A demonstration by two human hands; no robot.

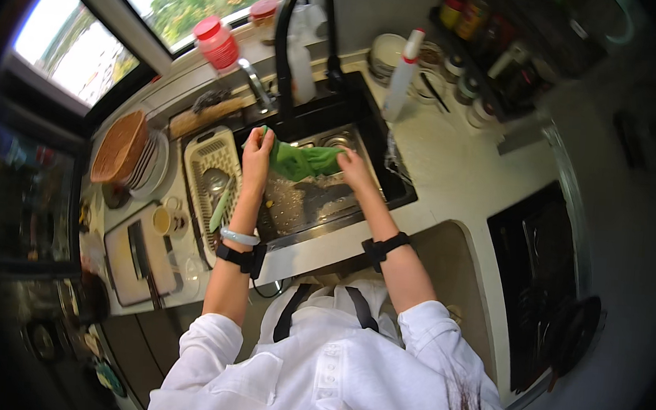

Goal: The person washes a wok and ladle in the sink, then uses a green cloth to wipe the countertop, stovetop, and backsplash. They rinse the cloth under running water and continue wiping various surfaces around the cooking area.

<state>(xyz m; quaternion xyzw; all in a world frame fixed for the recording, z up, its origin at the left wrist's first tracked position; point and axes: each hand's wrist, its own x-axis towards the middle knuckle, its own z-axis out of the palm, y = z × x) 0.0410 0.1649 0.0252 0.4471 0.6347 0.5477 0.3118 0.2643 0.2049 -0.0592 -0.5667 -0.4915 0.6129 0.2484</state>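
A green cloth (307, 162) is stretched between my two hands above the wet sink basin (304, 212). My left hand (257, 152) grips its left end, fingers closed near the black faucet's base. The right end is pinched in my right hand (355, 168). Beside my left forearm, a cream draining basket (196, 160) holds a metal ladle (214, 180) and a light-green-handled utensil (221, 205). Water drops and a small yellow bit lie on the basin's floor.
The black faucet (283, 45) arches behind the cloth. A spray bottle (402, 75) and jars stand at the back right. At left are stacked plates (155, 162), a wicker basket (120, 148), a mug (168, 219) and a knife (138, 248) on a cutting board (120, 269). A cooktop (532, 250) lies right.
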